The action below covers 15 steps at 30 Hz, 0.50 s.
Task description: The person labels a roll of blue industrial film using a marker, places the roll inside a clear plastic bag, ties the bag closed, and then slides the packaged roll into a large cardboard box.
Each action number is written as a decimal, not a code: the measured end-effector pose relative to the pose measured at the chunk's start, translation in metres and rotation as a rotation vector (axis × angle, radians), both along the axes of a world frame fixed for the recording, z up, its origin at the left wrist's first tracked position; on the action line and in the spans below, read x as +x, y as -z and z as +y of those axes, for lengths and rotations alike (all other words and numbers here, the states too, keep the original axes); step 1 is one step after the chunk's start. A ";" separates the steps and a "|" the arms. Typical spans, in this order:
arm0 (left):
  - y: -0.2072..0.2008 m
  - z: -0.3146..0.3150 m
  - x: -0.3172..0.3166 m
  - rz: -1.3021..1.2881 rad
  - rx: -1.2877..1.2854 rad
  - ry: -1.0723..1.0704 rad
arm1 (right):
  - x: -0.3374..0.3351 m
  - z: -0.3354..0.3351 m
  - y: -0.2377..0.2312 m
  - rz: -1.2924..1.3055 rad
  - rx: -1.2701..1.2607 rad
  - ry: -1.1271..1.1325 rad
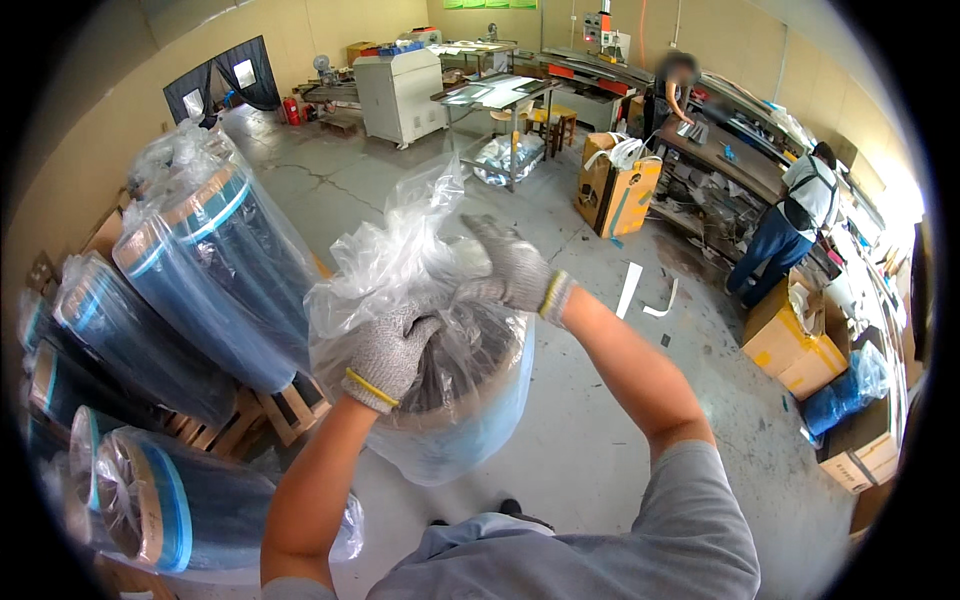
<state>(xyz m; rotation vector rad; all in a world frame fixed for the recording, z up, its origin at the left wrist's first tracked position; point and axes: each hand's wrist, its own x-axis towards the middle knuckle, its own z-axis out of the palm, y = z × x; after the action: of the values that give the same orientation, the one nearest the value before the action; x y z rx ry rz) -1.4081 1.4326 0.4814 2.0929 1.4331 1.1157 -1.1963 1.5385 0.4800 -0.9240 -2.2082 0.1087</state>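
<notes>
A large upright roll stands before me inside a clear plastic bag (455,440), its round top with a brown rim showing through the film. The bag's loose upper end (385,255) is bunched above the roll. My left hand (388,355), in a grey knit glove with a yellow cuff, is closed on the gathered plastic at the near left side of the top. My right hand (512,268), gloved alike, is over the far right side of the bunched film. Its fingers stretch forward, with the thumb apart from them. Some of the plastic hides the roll's core.
Several bagged dark rolls (150,260) stand on wooden pallets (290,410) at left; another bagged roll (200,500) leans near me. Cardboard boxes (795,340) stand at right. Two people work along a long bench (730,160). White strips (629,290) lie on the grey floor.
</notes>
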 end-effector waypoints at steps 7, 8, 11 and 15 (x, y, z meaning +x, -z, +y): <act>-0.007 -0.001 -0.031 0.360 0.250 -0.408 | -0.060 0.034 0.002 -0.491 -0.044 -0.138; 0.001 0.011 -0.049 0.194 0.147 -0.270 | -0.072 0.025 -0.009 -0.598 -0.154 -0.104; -0.016 0.021 -0.044 0.308 -0.028 -0.319 | -0.089 -0.009 -0.036 -0.575 -0.384 -0.083; -0.008 0.035 -0.040 0.262 0.126 -0.269 | -0.094 0.024 0.028 -0.227 -0.302 -0.081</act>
<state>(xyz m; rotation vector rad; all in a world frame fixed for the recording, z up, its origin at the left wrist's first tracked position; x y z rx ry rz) -1.4482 1.4675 0.4891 2.2490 1.8573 1.0821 -1.2899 1.5626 0.4519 -1.0514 -2.4852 0.4023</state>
